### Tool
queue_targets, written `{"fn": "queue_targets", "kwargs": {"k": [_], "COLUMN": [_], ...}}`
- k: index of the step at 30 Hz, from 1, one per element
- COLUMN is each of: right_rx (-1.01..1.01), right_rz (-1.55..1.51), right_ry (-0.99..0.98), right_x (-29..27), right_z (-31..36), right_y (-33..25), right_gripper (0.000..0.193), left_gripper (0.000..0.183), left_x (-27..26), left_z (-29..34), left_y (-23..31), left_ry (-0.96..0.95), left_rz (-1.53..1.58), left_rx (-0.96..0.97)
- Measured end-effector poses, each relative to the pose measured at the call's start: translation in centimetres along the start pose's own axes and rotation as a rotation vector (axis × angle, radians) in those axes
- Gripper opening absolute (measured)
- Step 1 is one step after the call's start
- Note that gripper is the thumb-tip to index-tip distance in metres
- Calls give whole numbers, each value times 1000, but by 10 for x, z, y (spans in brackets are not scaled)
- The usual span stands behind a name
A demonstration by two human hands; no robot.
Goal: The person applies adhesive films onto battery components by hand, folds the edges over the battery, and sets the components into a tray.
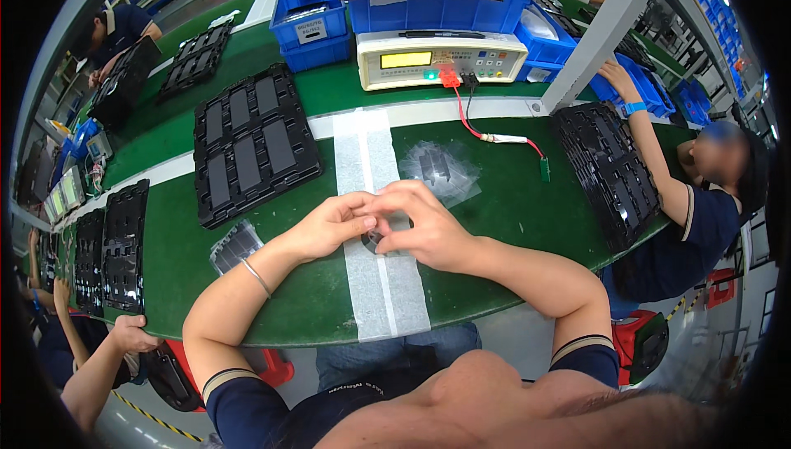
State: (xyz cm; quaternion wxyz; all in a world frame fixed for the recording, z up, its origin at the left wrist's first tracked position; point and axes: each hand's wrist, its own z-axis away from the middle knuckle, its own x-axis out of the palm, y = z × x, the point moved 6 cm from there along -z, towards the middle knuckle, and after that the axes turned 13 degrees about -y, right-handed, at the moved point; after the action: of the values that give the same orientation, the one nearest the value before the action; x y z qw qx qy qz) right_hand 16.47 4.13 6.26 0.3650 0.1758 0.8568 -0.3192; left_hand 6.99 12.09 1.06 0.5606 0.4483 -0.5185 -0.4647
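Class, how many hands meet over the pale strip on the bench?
2: the left hand over the left edge of the pale strip, the right hand over its right edge. No third shows there.

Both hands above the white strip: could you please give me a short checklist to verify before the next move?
1. Hands together: ok; left hand and right hand meet.
2. Small object identified: cannot tell; mostly covered.
3. Tester powered: ok; display lit yellow.
4. Green connector away from hands: ok.
5. Plastic sheet clear of right hand: cannot tell; very close in this view.
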Motion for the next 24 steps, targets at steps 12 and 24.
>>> {"fn": "queue_targets", "kwargs": {"k": [12,24], "right_rx": [263,384], "right_rz": [-363,-331], "right_ry": [-31,72], "right_x": [5,-3], "right_z": [4,9], "right_y": [26,33], "right_gripper": [25,2], "left_gripper": [12,10], "left_x": [-8,-7], "left_z": [2,2], "left_y": [-5,-2], "left_ry": [169,201], "left_rz": [70,175], "left_rx": [28,35]}}
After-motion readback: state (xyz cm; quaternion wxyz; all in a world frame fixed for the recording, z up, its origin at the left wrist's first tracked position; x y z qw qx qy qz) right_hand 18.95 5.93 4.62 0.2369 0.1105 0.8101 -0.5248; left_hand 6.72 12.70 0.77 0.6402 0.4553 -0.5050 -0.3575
